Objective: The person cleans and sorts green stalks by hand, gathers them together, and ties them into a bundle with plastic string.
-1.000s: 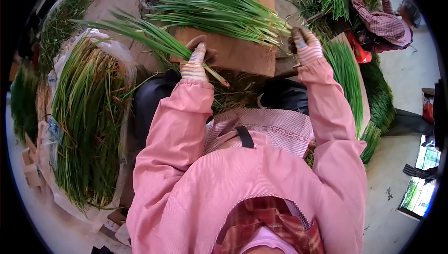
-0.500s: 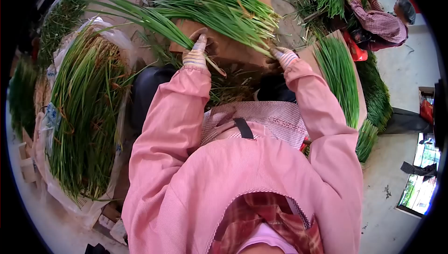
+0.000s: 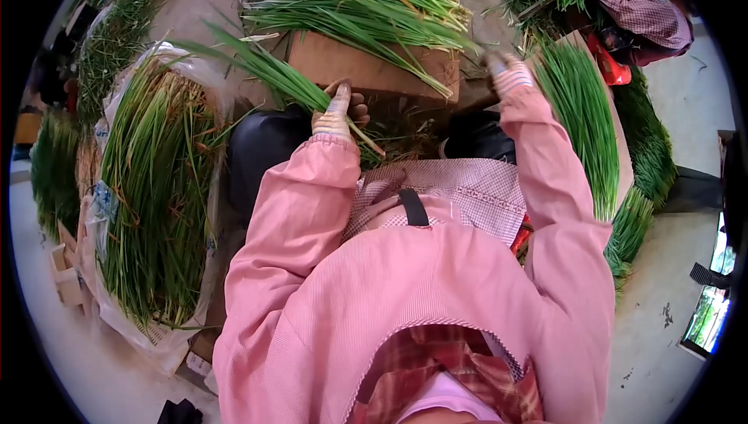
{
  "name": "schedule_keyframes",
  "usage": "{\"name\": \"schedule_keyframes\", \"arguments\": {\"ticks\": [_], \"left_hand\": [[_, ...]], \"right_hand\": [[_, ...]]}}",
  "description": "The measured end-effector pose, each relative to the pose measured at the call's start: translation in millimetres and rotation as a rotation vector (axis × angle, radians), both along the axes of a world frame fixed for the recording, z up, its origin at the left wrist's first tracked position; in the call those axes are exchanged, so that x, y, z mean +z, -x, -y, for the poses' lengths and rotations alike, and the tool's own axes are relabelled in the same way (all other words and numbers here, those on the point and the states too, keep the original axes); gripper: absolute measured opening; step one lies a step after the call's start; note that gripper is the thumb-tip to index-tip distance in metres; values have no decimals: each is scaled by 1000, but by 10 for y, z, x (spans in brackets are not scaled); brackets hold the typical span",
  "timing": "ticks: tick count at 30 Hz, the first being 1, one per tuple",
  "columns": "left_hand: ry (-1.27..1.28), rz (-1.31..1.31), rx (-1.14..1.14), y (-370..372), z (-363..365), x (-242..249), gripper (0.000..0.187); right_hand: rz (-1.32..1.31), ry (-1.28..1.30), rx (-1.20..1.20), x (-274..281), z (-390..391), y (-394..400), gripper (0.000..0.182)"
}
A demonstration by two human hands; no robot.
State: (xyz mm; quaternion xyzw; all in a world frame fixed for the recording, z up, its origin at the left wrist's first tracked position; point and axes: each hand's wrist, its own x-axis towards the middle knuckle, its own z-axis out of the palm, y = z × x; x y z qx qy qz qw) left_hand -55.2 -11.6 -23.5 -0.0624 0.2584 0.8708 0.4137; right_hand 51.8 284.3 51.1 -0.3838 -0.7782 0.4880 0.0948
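Note:
My left hand (image 3: 340, 112), in a striped glove with dark fingers, is closed around a small bunch of Chinese chives (image 3: 280, 73). The leaves point up and left, and the pale stem ends stick out below the fist. My right hand (image 3: 506, 73), gloved alike, is smeared by motion off the right edge of a brown board, so its fingers are unclear. Between and beyond both hands, a loose pile of chives (image 3: 366, 11) lies on the brown board (image 3: 335, 58), a few stems hanging toward its near edge.
On my left stands a plastic-lined basket of uncut chives (image 3: 156, 198). A neat row of chives (image 3: 580, 128) lies on a board at my right, with darker bundles (image 3: 643, 143) beyond it. Another person (image 3: 650, 19) in a checked sleeve works at the upper right among more chives.
My right hand has left the pile's stem ends and moved right. My left hand, still holding its bunch, has come slightly nearer to me. The view has shifted a little.

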Motion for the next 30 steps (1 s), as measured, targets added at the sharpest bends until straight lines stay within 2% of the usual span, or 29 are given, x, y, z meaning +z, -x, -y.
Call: {"name": "schedule_keyframes", "arguments": {"ticks": [1,2,4,5,7,8,9,10,12,14,16,17,18,19,20,21,22,23,24,25,26,27,29,30], "left_hand": [[63,-4,34,-46,-16,57,13],[66,-1,35,-63,-10,51,13],[-78,79,-30,-62,-16,58,13],[-79,79,-28,-81,-27,65,13],[170,-5,5,-146,-80,90,15],[299,-44,22,-204,-108,96,17],[553,-41,33,-323,-166,378,22],[474,-62,-44,-342,-140,333,30],[528,-142,-140,-415,-146,361,36],[695,-355,-234,-387,-175,267,43],[445,-245,-188,-452,-184,225,39],[463,-210,-152,-409,-216,169,33],[478,-175,-114,-339,-238,127,27],[298,-10,72,-309,-174,273,20],[85,-20,118,-93,-123,11,17],[245,-129,356,-75,-120,306,17],[308,-254,469,4,-95,400,18],[197,-247,439,84,-51,349,17],[85,-244,410,144,-33,311,17],[263,-211,416,37,-52,490,16],[297,-196,345,45,-63,414,15],[244,-118,281,32,-74,362,14],[143,14,156,20,-69,285,9],[145,15,156,36,-82,242,9]], "right_hand": [[-331,310,-184,273,214,-40,20],[-552,333,-216,441,340,-81,20],[-669,361,-255,537,477,-161,19],[-584,196,-57,111,358,-229,17],[-370,240,120,-97,602,-332,15],[-237,451,101,108,1043,-385,14],[-199,524,123,64,1177,-409,15],[-161,600,144,-7,1280,-429,16],[-222,649,197,-207,1471,-453,15],[-145,549,325,-312,1644,-482,18],[-136,408,472,-395,1782,-511,20],[-13,465,519,-393,1777,-537,20],[5,452,595,-473,1703,-545,19],[-68,293,563,-555,1588,-554,17],[-139,134,528,-618,1464,-554,15],[-293,175,367,-550,1335,-484,11],[-266,-123,267,-589,1159,-391,10],[-232,-244,292,-596,919,-291,11],[-140,-619,325,-480,783,-235,17],[-50,-673,360,-463,684,-165,22],[40,-722,392,-458,631,-115,28],[40,-718,389,-400,640,-82,28],[356,-750,591,-295,670,-14,34],[357,-749,592,-316,641,12,34]]}}
